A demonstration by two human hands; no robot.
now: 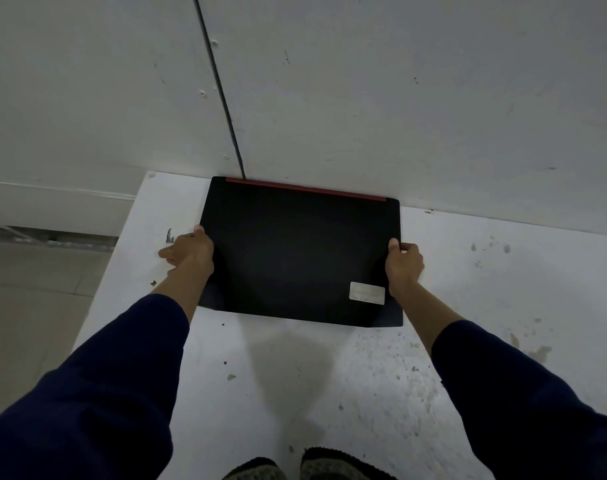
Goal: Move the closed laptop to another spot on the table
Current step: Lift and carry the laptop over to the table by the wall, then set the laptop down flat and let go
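While the left hand (187,252) clasps the closed black laptop's (295,251) left edge, the laptop sits at the white tabletop's (295,375) far side, its red-striped rear edge against the wall (399,98); the right hand (404,263) grips its right edge.

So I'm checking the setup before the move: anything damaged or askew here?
The table is chipped and stained, mostly right of the laptop. The laptop sits slightly skewed against the wall; a pale sticker marks its lid.

Wall (364,98) blocks laptop (295,251) at back; table (503,289) open right.
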